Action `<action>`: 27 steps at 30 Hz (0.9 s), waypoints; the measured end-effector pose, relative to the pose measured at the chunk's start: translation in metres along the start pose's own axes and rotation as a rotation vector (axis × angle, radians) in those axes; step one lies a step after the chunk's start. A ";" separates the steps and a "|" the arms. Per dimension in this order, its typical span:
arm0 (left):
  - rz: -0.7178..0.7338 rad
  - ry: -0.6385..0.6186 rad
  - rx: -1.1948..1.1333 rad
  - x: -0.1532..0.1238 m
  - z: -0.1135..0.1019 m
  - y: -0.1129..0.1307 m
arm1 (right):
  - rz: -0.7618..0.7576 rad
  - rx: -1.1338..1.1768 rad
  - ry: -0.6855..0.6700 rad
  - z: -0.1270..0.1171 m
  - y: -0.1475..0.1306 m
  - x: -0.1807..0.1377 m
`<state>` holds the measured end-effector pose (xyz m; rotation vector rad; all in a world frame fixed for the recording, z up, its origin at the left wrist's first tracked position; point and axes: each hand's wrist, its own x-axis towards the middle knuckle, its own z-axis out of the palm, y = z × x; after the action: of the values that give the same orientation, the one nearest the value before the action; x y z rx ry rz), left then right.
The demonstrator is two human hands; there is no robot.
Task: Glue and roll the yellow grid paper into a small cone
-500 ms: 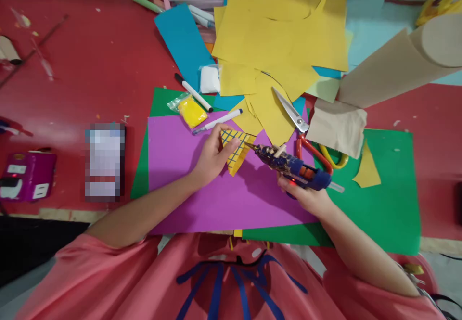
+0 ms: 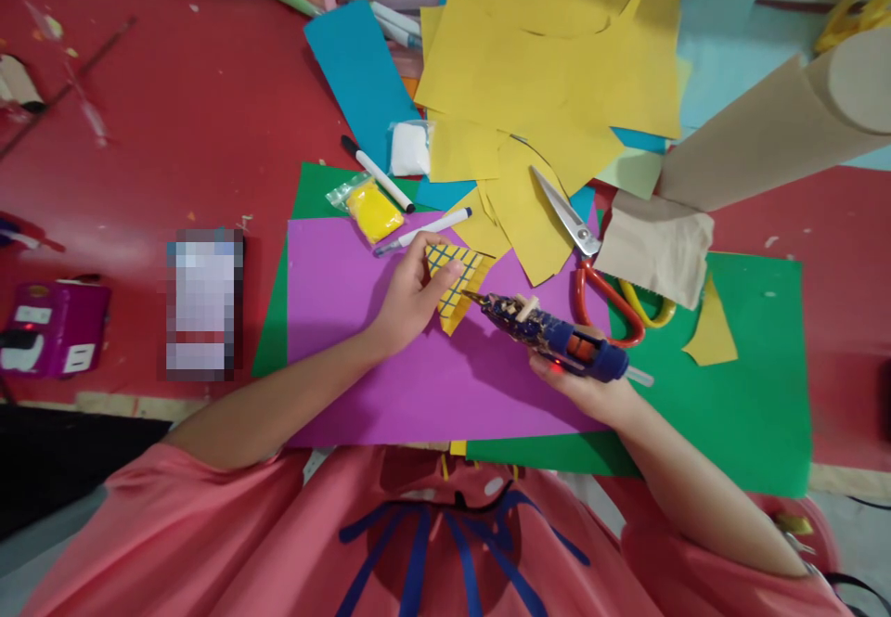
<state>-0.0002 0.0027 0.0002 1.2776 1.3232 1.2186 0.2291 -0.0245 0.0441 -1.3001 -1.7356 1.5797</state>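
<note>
My left hand (image 2: pixel 410 297) pinches a small yellow paper piece with a blue grid (image 2: pixel 459 283), holding it over a purple sheet (image 2: pixel 390 376). My right hand (image 2: pixel 591 385) grips a blue glue gun (image 2: pixel 549 334) by its handle. The gun's nozzle points left and touches the lower edge of the gridded piece. A red light glows on the gun near my fingers.
A green sheet (image 2: pixel 738 413) lies under the purple one. Red-handled scissors (image 2: pixel 585 255), yellow paper offcuts (image 2: pixel 549 70), a blue sheet (image 2: pixel 355 70), markers (image 2: pixel 380 176), a yellow packet (image 2: pixel 372 209), brown paper (image 2: pixel 758 134) and a purple device (image 2: pixel 52 329) lie on the red surface.
The glue gun moved slightly left and down, its nozzle now against the gridded piece. My left hand stayed in place.
</note>
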 end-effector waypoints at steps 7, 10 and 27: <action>-0.006 0.001 0.005 0.000 0.000 -0.002 | -0.052 0.025 -0.082 0.002 -0.003 0.001; 0.002 0.005 0.009 0.001 0.000 -0.001 | -0.066 0.023 -0.107 0.002 -0.003 0.001; 0.000 0.029 0.020 0.001 0.000 -0.003 | -0.148 -0.032 -0.245 0.005 -0.001 0.000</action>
<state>-0.0006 0.0033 -0.0027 1.2783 1.3589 1.2305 0.2245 -0.0265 0.0435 -0.9996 -1.9607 1.6886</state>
